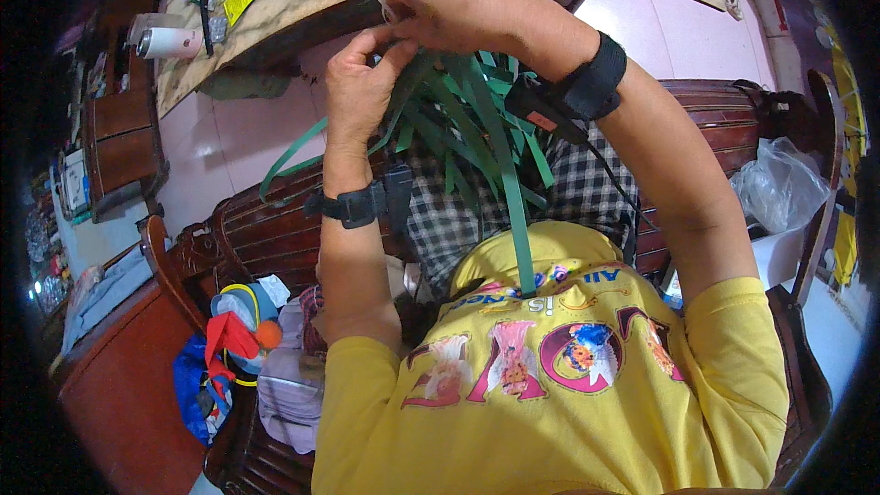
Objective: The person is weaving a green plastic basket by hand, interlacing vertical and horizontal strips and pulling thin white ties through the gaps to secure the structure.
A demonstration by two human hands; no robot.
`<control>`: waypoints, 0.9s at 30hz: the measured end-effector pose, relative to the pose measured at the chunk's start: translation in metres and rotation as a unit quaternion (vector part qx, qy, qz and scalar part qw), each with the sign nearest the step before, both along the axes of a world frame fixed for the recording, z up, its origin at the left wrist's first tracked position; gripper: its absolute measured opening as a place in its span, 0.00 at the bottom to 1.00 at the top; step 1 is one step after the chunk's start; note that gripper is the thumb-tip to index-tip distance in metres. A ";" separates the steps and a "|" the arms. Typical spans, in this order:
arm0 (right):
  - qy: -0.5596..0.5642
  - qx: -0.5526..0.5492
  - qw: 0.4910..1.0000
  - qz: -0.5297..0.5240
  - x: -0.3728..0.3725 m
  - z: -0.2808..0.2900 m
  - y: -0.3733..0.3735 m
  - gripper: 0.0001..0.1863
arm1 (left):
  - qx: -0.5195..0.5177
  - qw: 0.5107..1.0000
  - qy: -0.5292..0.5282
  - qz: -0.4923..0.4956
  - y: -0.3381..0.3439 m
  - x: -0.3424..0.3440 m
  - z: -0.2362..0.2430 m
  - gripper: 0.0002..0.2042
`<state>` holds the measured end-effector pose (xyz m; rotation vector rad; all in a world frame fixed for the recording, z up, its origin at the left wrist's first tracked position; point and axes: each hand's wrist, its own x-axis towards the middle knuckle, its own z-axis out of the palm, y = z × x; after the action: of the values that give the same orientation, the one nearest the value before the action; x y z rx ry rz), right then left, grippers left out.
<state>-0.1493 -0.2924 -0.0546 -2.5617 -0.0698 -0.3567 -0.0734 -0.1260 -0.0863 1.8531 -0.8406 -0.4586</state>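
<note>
Over checked cloth (440,240), green strips (515,202) bunched, gathering point hidden behind right hand (447,11).

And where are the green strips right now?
In the head view, the green strips mostly hang just above centre, right of the left hand, below the right hand, over the checkered cloth.

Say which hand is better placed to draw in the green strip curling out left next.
Probably the left hand: the strip curls out beside its wrist, while the right hand is farther away.
</note>
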 end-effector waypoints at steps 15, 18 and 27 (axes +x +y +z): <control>-0.052 0.023 0.995 -0.079 -0.006 -0.012 0.016 0.14 | 0.001 1.000 -0.022 0.003 0.000 0.010 -0.009 0.09; -0.080 0.073 0.993 -0.053 -0.014 -0.018 0.018 0.10 | -0.018 0.998 0.023 0.054 -0.001 0.004 -0.004 0.08; -0.080 0.299 0.934 -0.180 -0.097 -0.054 0.042 0.08 | -0.029 0.992 0.099 0.068 0.009 0.006 -0.003 0.07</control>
<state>-0.2468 -0.2501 -0.1089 -1.9261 0.3954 -0.6174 -0.0671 -0.1175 -0.0893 1.7658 -0.5840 -0.5170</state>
